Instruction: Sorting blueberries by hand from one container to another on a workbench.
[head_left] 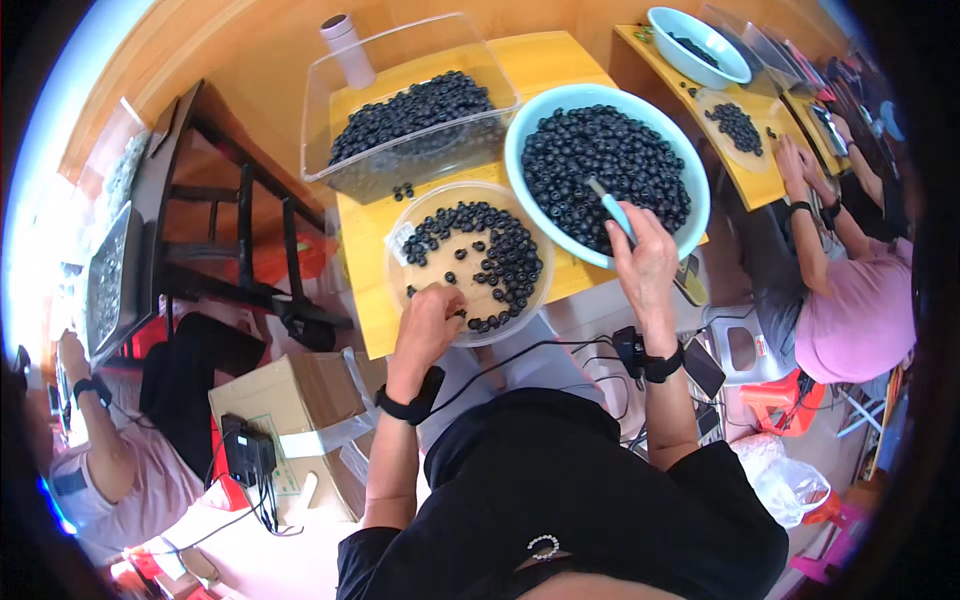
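My right hand (646, 256) is closed round a small tool with a light blue handle (618, 214) and a greyish tip. That tip sits over the dark blueberries (600, 150) heaped in a pale blue bowl (517, 165). My left hand (430, 322) reaches onto a round clear plastic lid (400, 283), fingers curled together at a dark blueberry (460, 313) by the fingertips. More blueberries (512, 262) lie spread along the lid's far and right sides, with a few loose near its middle.
Behind the lid stands a clear plastic bin (318, 140) of blueberries on the yellow table (375, 320). A pinkish bottle (347, 50) is behind it. Co-workers sit on both sides; a cardboard box (330, 385) is at lower left. Black cables (530, 352) run from my wrists.
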